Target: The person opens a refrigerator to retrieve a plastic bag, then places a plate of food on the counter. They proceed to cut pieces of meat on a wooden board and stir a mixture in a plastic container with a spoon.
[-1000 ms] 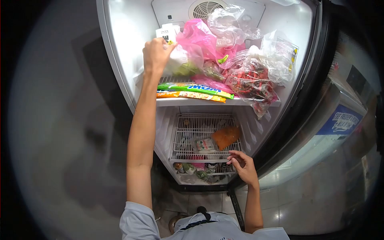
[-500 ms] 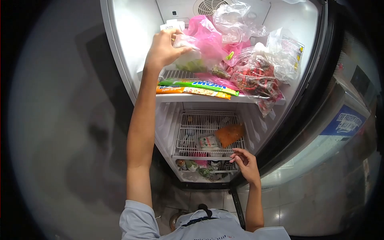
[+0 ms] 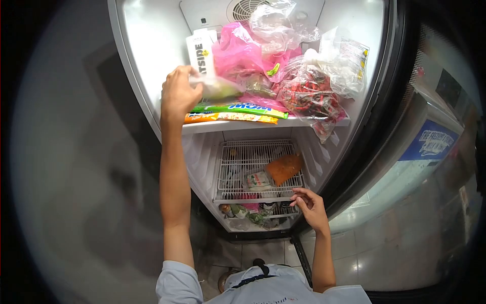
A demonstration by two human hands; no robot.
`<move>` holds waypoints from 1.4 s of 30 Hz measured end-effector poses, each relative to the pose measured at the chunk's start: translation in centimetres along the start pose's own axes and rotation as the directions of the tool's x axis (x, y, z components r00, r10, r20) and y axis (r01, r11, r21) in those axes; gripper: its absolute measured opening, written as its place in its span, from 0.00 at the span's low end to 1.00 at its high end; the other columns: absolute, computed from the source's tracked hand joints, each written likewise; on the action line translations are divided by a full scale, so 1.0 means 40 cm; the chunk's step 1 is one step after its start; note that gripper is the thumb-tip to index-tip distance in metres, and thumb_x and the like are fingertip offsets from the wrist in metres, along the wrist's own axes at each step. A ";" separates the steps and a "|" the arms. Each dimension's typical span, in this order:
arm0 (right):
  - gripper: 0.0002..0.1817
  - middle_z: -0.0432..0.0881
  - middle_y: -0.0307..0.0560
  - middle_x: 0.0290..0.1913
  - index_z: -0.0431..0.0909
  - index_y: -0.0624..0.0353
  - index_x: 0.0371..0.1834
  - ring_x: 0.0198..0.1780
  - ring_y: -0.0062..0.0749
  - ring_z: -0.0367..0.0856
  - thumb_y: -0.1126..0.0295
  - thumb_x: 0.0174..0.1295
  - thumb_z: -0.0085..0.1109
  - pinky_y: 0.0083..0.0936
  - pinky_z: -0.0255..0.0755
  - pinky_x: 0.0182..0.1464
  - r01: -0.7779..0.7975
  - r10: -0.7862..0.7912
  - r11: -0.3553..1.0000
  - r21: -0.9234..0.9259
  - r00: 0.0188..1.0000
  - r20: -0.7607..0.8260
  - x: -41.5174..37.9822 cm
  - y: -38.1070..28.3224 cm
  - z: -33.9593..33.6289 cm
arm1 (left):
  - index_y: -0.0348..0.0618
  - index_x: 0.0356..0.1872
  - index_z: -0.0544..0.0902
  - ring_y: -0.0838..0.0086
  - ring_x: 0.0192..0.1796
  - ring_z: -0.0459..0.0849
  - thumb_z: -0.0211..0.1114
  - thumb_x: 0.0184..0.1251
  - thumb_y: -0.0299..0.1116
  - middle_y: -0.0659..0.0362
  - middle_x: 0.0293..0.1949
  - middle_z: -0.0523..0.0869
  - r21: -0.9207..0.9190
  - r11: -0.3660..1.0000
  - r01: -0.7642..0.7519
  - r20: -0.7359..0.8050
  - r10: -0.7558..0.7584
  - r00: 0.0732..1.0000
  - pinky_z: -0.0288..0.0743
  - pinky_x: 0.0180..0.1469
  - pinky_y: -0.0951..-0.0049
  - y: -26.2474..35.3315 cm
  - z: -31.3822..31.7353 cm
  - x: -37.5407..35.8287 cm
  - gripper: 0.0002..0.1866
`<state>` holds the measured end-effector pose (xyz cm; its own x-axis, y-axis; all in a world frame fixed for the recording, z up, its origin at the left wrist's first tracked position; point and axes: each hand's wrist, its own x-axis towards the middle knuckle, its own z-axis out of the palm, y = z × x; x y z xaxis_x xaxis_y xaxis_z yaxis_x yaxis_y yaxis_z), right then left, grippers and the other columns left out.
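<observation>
My left hand (image 3: 181, 93) is closed on a clear plastic bag with something green inside (image 3: 220, 88), at the left front of the top fridge shelf. Motion smears the bag, so its contents cannot be named. Just below it lie a green packet (image 3: 238, 108) and an orange packet (image 3: 230, 118) along the shelf edge. Behind stands a white carton (image 3: 201, 50), beside a pink plastic bag (image 3: 238, 48). My right hand (image 3: 310, 209) hangs near the right end of the lower rack's front edge, fingers loosely bent and thumb apart, with nothing visible in it.
A clear bag of red chillies (image 3: 314, 91) overhangs the top shelf at right. On the wire rack (image 3: 238, 157) below are an orange-brown packet (image 3: 284, 169) and a clear pack (image 3: 258, 180). Vegetables (image 3: 258, 218) lie at the bottom. The fridge door (image 3: 405, 126) is open on the right.
My left hand has moved down and left with the bag of green contents, bringing it toward the shelf front and uncovering the white carton. My right hand has stayed almost still.
</observation>
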<state>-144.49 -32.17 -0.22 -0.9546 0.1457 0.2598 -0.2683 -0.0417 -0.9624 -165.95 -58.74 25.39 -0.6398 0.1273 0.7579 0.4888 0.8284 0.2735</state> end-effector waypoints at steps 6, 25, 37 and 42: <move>0.13 0.80 0.45 0.39 0.74 0.69 0.53 0.40 0.24 0.79 0.77 0.67 0.52 0.21 0.74 0.47 -0.022 0.022 1.000 -0.002 1.000 -0.001 -0.005 0.010 -0.004 | 0.45 0.45 0.84 0.59 0.56 0.79 0.67 0.55 0.34 0.49 0.52 0.82 0.166 0.976 0.144 0.263 -0.185 0.947 0.71 0.59 0.64 0.017 -0.036 -0.083 0.16; 0.13 0.81 0.44 0.39 0.74 0.67 0.53 0.40 0.24 0.80 0.76 0.66 0.51 0.20 0.73 0.47 0.027 -0.027 1.000 -0.010 0.999 -0.025 -0.009 -0.025 -0.031 | 0.40 0.44 0.83 0.64 0.42 0.83 0.68 0.55 0.25 0.54 0.39 0.84 -0.518 0.788 -0.333 0.154 0.468 0.870 0.74 0.46 0.66 0.170 -0.019 -0.194 0.13; 0.12 0.78 0.43 0.41 0.77 0.66 0.49 0.44 0.23 0.78 0.81 0.63 0.52 0.19 0.71 0.50 0.313 -0.371 0.911 -0.268 0.906 -0.205 0.093 -0.227 -0.076 | 0.36 0.32 0.84 0.75 0.31 0.87 0.73 0.48 0.22 0.56 0.28 0.87 -0.887 0.462 -0.017 0.169 0.358 0.919 0.78 0.34 0.78 0.235 0.085 -0.381 0.09; 0.11 0.77 0.44 0.43 0.78 0.65 0.46 0.44 0.24 0.78 0.81 0.61 0.53 0.20 0.72 0.49 0.483 -0.630 0.738 -0.472 0.744 -0.223 0.165 -0.320 -0.071 | 0.38 0.33 0.85 0.75 0.31 0.87 0.75 0.49 0.25 0.57 0.28 0.87 -0.931 0.361 0.058 0.214 0.410 0.887 0.77 0.35 0.79 0.243 0.122 -0.480 0.10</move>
<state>-146.97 -27.88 13.59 -0.5127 0.3548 0.7818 -0.5978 0.5061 -0.6217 -151.80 -50.46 10.60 -0.4940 0.5688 0.6576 0.6915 -0.2014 0.6937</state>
